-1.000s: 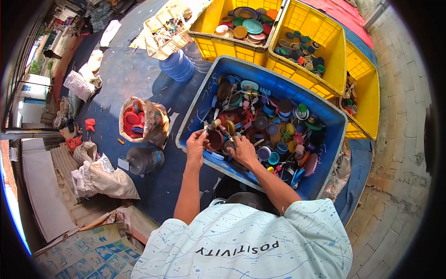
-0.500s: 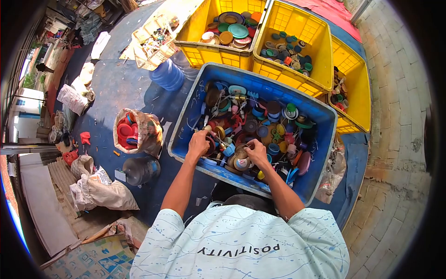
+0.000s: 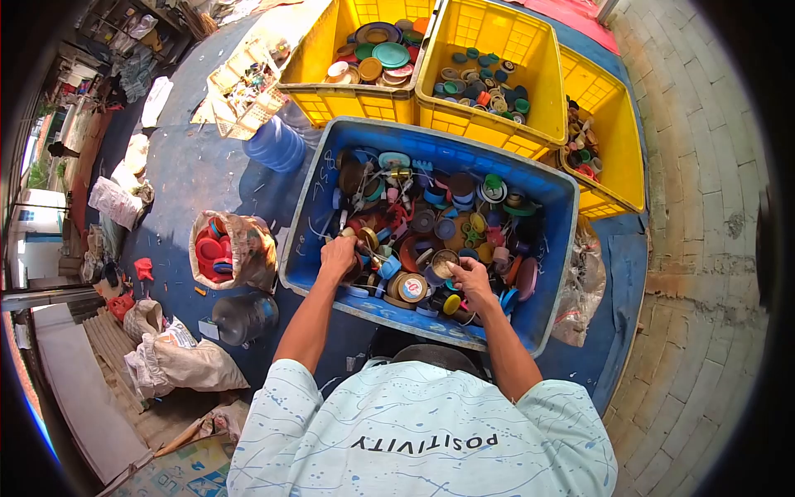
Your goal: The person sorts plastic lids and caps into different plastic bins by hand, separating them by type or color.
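Note:
Both my hands reach into a large blue crate (image 3: 431, 137) heaped with mixed plastic caps, lids and pump tops. My right hand (image 3: 472, 280) pinches the rim of a round, clear-brownish cap (image 3: 445, 263) above the pile. At the crate's left side, my left hand (image 3: 338, 258) is closed, its fingers curled down; what they hold is too small to make out. Beside those fingers lies a light blue cap (image 3: 388, 266). Between my hands a tan round lid with a white label (image 3: 411, 287) rests on the pile.
Beyond the blue crate stand yellow crates (image 3: 352, 101) of sorted lids and caps. To the left are a sack of red lids (image 3: 269, 257), a clear dark jug (image 3: 246, 318), a blue water jug (image 3: 276, 146) and a cream basket (image 3: 240, 124). A block wall runs along the right.
My right hand has shifted right across the pile with the round cap, uncovering the labelled tan lid. My left hand stays near the same spot. The whole view has shifted slightly.

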A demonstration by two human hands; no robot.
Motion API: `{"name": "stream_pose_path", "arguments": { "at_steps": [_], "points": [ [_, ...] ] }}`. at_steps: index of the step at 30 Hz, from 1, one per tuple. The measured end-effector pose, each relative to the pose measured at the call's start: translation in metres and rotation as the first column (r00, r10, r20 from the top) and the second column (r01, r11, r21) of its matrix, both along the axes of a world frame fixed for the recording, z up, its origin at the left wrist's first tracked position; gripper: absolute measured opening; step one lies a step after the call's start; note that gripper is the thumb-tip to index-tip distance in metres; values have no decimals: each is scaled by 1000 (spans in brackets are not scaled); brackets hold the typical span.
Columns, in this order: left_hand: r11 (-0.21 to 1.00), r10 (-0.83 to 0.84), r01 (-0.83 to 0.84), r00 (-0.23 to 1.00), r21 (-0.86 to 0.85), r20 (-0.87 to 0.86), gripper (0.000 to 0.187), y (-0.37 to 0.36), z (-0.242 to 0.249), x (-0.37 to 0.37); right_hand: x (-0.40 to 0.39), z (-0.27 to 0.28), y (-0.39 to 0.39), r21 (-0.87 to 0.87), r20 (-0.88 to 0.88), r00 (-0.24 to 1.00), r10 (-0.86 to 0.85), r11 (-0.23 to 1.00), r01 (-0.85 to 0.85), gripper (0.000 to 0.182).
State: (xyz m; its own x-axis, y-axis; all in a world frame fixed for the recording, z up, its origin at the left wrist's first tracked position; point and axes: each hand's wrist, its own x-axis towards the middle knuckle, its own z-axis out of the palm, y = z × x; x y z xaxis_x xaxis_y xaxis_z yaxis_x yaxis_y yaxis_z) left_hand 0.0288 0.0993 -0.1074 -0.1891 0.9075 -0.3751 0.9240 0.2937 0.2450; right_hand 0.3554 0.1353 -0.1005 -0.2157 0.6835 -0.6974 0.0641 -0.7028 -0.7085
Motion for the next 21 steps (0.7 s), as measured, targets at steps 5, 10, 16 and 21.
{"name": "stream_pose_path", "arguments": {
  "at_steps": [5, 10, 16, 21],
  "points": [
    [994, -65, 69, 996, 82, -56, 22, 0, 31, 7, 3, 7, 3, 1, -23, 1000, 20, 1000, -20, 24],
    [944, 149, -182, 979, 274, 139, 21, -7, 55, 3, 3, 10, 3, -7, -114, 993, 7, 1000, -8, 27],
    [509, 419, -860, 197, -49, 886, 24, -62, 119, 10, -15, 25, 5, -7, -183, 983, 24, 1000, -26, 23],
    [241, 169, -846, -446, -476, 879, 21, -142, 144, 9, -53, 33, 4, 73, -237, 966, 98, 994, -83, 21]
  ]
}}
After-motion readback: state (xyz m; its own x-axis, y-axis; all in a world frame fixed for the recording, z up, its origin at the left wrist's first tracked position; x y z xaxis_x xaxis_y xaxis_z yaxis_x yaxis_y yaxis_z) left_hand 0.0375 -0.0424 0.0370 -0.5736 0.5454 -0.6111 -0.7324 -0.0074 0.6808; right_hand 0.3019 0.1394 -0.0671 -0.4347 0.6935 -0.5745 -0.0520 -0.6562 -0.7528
